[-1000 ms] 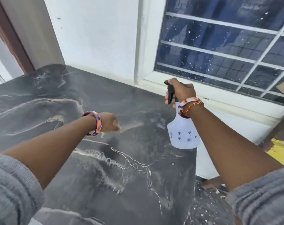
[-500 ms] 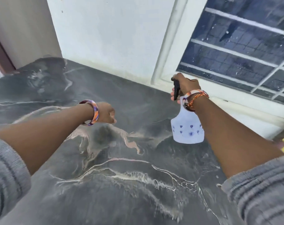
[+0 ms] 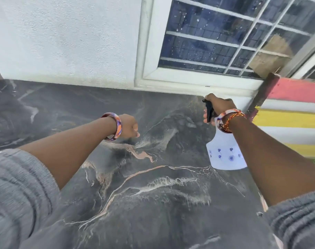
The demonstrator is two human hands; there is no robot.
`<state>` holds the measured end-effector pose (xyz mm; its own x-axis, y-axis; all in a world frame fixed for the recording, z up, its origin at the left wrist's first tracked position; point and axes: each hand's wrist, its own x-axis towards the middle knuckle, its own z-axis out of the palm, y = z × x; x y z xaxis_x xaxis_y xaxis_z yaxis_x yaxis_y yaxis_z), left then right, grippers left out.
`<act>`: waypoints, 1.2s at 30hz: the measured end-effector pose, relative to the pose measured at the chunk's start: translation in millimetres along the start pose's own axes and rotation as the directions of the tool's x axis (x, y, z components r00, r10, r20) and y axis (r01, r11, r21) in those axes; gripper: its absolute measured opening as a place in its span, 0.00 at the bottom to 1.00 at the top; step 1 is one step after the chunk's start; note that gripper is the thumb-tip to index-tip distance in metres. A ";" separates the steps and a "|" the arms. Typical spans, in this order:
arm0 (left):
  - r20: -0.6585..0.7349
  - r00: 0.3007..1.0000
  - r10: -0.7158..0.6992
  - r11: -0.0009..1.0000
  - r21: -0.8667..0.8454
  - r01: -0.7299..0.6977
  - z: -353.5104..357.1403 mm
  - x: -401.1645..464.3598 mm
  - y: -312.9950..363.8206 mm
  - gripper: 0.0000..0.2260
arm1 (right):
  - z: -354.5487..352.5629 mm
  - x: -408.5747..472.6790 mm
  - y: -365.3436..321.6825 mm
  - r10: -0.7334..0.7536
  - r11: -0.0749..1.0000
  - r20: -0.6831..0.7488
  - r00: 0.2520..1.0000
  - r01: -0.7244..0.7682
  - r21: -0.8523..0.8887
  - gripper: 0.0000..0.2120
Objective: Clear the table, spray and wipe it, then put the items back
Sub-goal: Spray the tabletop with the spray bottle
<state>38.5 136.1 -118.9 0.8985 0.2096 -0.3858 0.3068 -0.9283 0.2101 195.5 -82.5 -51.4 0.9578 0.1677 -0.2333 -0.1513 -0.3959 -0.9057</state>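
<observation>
A dark marble-patterned table (image 3: 153,203) with pale veins fills the lower view and runs up to the wall. My right hand (image 3: 219,106) grips the black trigger head of a white spray bottle (image 3: 225,155) with small blue flower prints, held above the table's right side. My left hand (image 3: 128,126) hovers over the middle of the table with its fingers curled and nothing in it. Both wrists wear bangles.
A white rough wall (image 3: 63,38) and a white-framed barred window (image 3: 225,33) stand behind the table. A red, white and yellow striped surface (image 3: 293,114) sits past the table's right edge, with a dark wooden post (image 3: 264,92) beside it.
The view has swung right and down, so the striped surface came into sight. My right hand and the bottle stay raised over the table's right side; my left hand keeps its curled pose.
</observation>
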 end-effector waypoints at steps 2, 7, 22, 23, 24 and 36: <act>-0.020 0.999 0.044 0.999 0.028 -0.043 1.8 0.6 13.2 0.15 | -25.2 -15.3 10.3 0.052 0.999 -0.019 0.998 -0.052 0.011 0.14; 0.032 0.987 0.159 0.986 0.046 -0.160 17.4 -12.6 50.8 0.14 | -74.3 -73.7 45.3 0.060 0.994 -0.244 0.968 -0.036 0.104 0.12; -0.080 0.946 0.313 0.950 0.040 -0.310 85.2 -135.8 64.8 0.12 | -112.1 -247.4 145.2 0.185 0.977 -0.212 0.960 -0.157 0.145 0.17; -0.087 0.949 0.304 0.953 0.031 -0.302 90.3 -147.4 62.4 0.11 | -103.6 -256.1 152.3 0.186 0.977 -0.196 0.963 -0.160 0.138 0.18; -0.095 0.950 0.296 0.955 0.029 -0.295 93.9 -159.1 59.3 0.11 | -92.4 -264.5 157.2 0.176 0.976 -0.183 0.967 -0.148 0.157 0.18; -0.222 0.975 0.001 1.000 0.004 0.000 108.9 -262.6 -45.9 0.11 | 31.6 -326.1 115.7 0.070 0.997 0.185 0.980 -0.076 0.028 0.17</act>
<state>-245.7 90.2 -125.0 0.9460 0.2715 -0.1770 0.3054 -0.9295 0.2067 -142.1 -154.5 -91.2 0.8833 0.3036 -0.3572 -0.2307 -0.3819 -0.8950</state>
